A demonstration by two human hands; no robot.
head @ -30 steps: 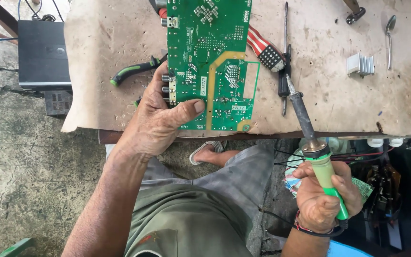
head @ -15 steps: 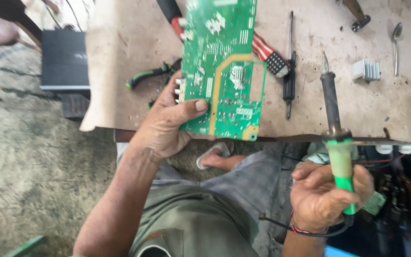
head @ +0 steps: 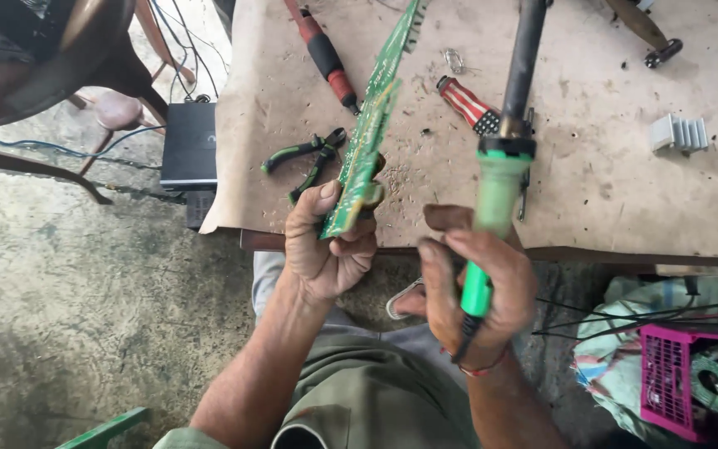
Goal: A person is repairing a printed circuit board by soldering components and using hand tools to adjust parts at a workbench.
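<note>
While the left hand (head: 326, 249) grips the green circuit board (head: 367, 141) by its near end, fingers closed around the lower edge, the board stands edge-on to the camera. Its long axis runs up and away from the person, leaning slightly right, above the brown-covered workbench (head: 608, 183). The right hand (head: 475, 283) is closed around the green handle of the soldering iron (head: 504, 133), whose dark barrel points away from the person, roughly parallel to the board and just to its right. The iron's tip is out of view. Green-handled pliers (head: 305, 158) lie on the bench, left of the board.
</note>
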